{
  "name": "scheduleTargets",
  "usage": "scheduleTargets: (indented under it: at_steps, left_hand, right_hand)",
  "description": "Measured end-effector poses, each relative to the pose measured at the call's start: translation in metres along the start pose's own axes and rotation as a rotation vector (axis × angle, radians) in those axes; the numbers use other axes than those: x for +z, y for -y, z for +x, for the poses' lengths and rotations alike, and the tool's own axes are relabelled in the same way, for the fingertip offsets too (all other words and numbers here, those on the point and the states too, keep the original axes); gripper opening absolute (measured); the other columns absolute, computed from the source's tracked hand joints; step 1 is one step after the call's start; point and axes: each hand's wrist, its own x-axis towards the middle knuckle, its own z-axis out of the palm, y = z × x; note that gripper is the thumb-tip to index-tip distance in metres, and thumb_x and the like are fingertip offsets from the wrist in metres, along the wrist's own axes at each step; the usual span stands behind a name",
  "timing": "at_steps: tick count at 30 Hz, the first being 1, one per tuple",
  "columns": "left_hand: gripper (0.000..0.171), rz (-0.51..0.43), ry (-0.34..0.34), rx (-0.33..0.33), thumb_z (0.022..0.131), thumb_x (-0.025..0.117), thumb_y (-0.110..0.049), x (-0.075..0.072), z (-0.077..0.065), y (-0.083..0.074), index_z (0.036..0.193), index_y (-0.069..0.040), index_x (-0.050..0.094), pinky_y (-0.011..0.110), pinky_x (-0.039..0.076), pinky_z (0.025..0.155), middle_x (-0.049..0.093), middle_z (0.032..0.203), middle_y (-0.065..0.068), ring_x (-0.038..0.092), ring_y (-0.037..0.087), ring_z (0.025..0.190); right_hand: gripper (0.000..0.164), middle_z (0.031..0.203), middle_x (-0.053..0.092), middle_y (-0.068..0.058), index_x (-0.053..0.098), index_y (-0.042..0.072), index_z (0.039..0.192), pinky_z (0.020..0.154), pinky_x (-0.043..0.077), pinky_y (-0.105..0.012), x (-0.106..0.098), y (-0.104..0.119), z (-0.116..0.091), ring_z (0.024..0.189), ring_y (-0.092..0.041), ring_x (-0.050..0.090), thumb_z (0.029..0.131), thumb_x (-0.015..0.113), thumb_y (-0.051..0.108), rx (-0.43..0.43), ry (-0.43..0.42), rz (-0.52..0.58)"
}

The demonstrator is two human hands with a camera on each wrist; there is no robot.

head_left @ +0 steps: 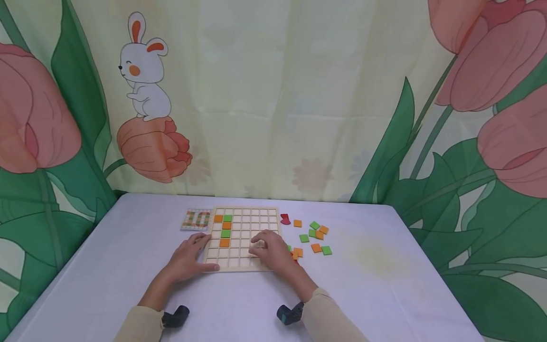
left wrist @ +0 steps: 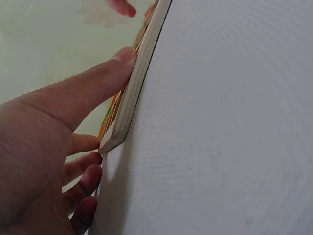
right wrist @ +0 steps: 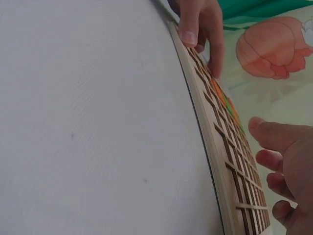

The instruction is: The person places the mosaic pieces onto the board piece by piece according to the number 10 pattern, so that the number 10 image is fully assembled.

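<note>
A wooden grid board (head_left: 243, 262) lies on the table, with several orange and green square tiles (head_left: 225, 233) set in cells near its left side. At the board's front left corner rests my left hand (head_left: 188, 259). Its straight thumb (left wrist: 105, 73) presses the front rim, while the relaxed fingers lie along the left side. Above the right part of the board hovers my right hand (head_left: 273, 249). The thumb and bent fingers stand apart, and no tile shows between them in the right wrist view. That hand partly hides cells and some tiles.
A small card (head_left: 196, 220) with a coloured pattern lies beside the board's upper left. Loose green and orange tiles (head_left: 326, 250) are scattered to the right, near a red piece (head_left: 285, 219). A printed curtain (head_left: 265, 118) hangs behind the white-covered table (head_left: 239, 308).
</note>
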Motion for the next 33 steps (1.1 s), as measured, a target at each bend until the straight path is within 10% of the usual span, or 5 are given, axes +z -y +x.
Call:
scheduleTargets:
  at_steps: [20, 33]
  left_hand:
    - [0.103, 0.000, -0.005, 0.027, 0.068, 0.079, -0.058, -0.001, -0.003, -0.001, 0.148, -0.008, 0.038, 0.061, 0.037, 0.101, 0.036, 0.149, 0.018, 0.039, 0.041, 0.128]
    - [0.103, -0.002, -0.007, 0.024, 0.067, 0.080, -0.059, -0.001, -0.002, 0.000, 0.148, -0.009, 0.038, 0.061, 0.037, 0.100, 0.035, 0.149, 0.018, 0.040, 0.041, 0.129]
  right_hand:
    - [0.014, 0.109, 0.062, 0.004, 0.072, 0.020, 0.097, 0.061, 0.042, -0.021, -0.034, -0.038, -0.033, 0.079, -0.014, 0.050, 0.084, 0.075, 0.024, 0.088, -0.108, -0.061]
    - [0.011, 0.108, 0.064, 0.004, 0.070, 0.022, 0.091, 0.082, 0.051, -0.032, -0.036, -0.057, -0.043, 0.099, -0.015, 0.057, 0.082, 0.077, 0.022, 0.092, -0.158, -0.098]
